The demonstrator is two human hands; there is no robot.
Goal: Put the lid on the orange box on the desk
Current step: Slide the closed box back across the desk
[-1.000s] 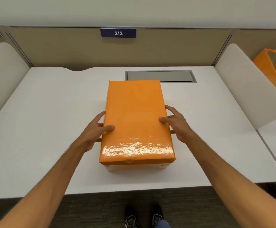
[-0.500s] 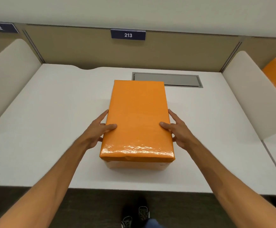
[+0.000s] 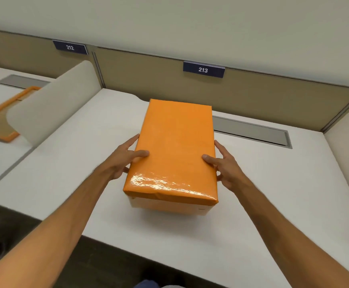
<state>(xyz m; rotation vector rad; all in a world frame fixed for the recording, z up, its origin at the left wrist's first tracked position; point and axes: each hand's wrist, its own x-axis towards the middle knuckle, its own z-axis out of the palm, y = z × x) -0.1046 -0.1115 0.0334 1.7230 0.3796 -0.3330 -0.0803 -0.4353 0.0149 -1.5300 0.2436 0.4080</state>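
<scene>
A glossy orange lid (image 3: 176, 146) covers the box (image 3: 169, 206) on the white desk (image 3: 273, 194); only a pale strip of the box's front wall shows beneath the lid's near edge. My left hand (image 3: 123, 161) grips the lid's left side, thumb on top, fingers down the side. On the opposite side my right hand (image 3: 224, 165) holds the lid the same way. Lid and box sit straight, long side pointing away from me.
A grey cable hatch (image 3: 252, 132) lies in the desk behind the box. Curved white dividers stand at left (image 3: 51, 104) and right (image 3: 348, 138). On the neighbouring desk 212 lies an orange-rimmed tray or lid (image 3: 5, 119). Dark floor lies below the desk's front edge.
My head has turned left and tilted, so desk 212 and its orange item came into view. Both hands stay on the lid's sides; the box has not visibly shifted on the desk.
</scene>
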